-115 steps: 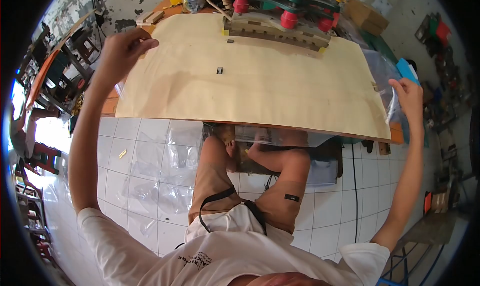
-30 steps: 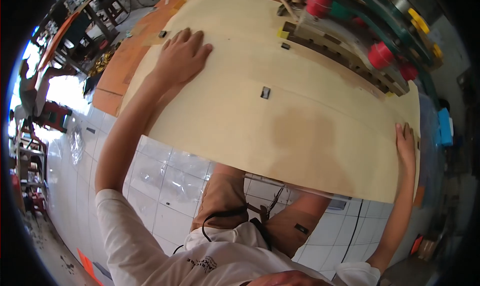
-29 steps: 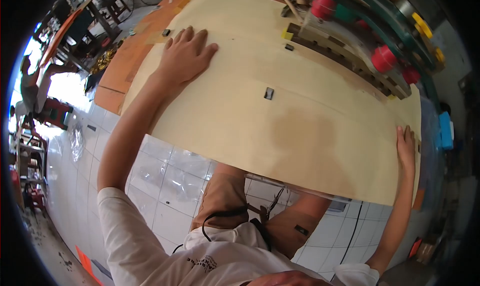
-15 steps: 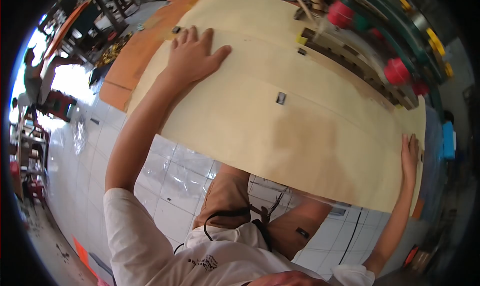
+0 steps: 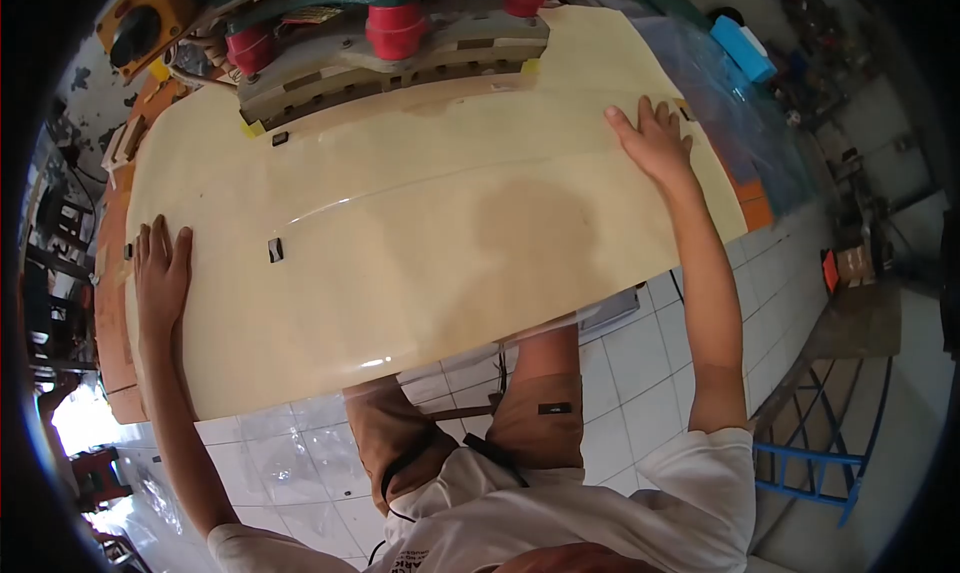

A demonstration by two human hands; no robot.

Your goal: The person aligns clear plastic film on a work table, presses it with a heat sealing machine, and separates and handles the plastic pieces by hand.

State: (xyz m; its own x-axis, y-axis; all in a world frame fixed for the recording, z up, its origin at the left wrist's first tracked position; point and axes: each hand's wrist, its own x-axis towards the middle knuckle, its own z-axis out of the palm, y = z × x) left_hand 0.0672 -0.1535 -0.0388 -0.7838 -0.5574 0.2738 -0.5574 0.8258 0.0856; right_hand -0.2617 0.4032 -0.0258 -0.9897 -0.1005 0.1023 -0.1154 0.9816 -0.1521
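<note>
A large pale yellow sheet (image 5: 400,233) covers most of the table, with a glossy clear film showing along its front edge. My left hand (image 5: 163,273) lies flat on the sheet's left side, fingers apart, beside a small dark piece (image 5: 129,251). On the right part of the sheet rests my right hand (image 5: 655,143), its fingers spread near the right edge. A small black-and-silver piece (image 5: 276,250) sits left of centre. Another dark piece (image 5: 280,139) is near the machine's long bar (image 5: 400,68), which lies across the back of the sheet.
Red knobs (image 5: 396,33) stand on the green machine at the back. An orange box with a black dial (image 5: 135,35) is at the back left. Clear plastic and a blue item (image 5: 743,49) lie at the right. Below, a blue metal frame (image 5: 815,458) stands on the right.
The view has turned, so the machine now appears at the top left and centre. Both hands still lie on the sheet; the right hand shows farther up it, with its fingers spread wider.
</note>
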